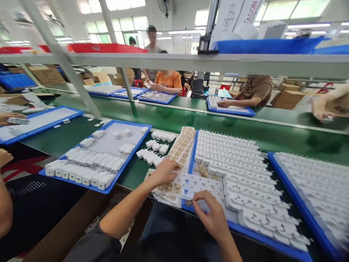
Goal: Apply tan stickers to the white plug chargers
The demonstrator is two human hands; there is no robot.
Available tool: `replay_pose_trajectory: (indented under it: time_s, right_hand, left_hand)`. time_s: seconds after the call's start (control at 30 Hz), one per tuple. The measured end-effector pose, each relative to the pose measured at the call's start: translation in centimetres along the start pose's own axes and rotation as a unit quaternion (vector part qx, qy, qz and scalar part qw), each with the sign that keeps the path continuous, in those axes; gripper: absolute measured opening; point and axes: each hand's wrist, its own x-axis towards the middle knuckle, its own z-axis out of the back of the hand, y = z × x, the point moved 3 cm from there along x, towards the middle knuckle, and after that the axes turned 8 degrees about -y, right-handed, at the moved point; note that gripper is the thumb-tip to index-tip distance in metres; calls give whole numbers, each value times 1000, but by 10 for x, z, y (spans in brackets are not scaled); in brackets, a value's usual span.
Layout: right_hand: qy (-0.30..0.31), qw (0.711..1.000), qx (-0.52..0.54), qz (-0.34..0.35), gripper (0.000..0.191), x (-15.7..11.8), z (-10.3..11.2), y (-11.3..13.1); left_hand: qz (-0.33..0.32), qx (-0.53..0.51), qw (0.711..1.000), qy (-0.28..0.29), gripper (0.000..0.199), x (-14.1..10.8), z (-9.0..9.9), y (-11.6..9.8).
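My left hand (167, 171) is closed, its fingers pinching the upper left edge of a translucent label sheet (205, 185). Under that hand lies a stack of sheets with tan stickers (184, 143). Between thumb and forefinger, my right hand (211, 211) holds a small brown sticker (188, 202) by the sheet's lower edge. The label sheet overlaps a blue-rimmed tray (272, 238) with rows of white plug adapters (237, 163). Loose brown pieces (202, 170) lie inside that tray, just beyond the sheet.
Left of my hands, more white adapters (152, 157) stand on the green bench (128, 178). A blue tray (148, 128) holds further adapters; another tray (302, 218) is at the right. A shelf (174, 62) crosses overhead. A neighbour's hand (11, 118) holds an adapter at far left.
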Motion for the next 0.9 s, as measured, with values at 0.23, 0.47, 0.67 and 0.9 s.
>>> replay_pose_trajectory:
  time_s: [0.23, 0.47, 0.67, 0.9]
  right_hand:
    - [-13, 999, 28, -24, 10, -10, -2, -9]
    - [-13, 999, 32, -31, 10, -13, -3, -8]
    - [-16, 999, 27, -26, 11, -16, -3, -10]
    - [-37, 999, 35, -8, 12, -17, -5, -11]
  left_hand:
    - [-59, 22, 998, -1, 29, 26, -8, -30]
    - [-177, 128, 974, -61, 56, 66, -38, -88]
    - [-190, 210, 957, -62, 34, 78, -63, -124]
    - [-206, 115, 967, -100, 18, 64, -54, -110]
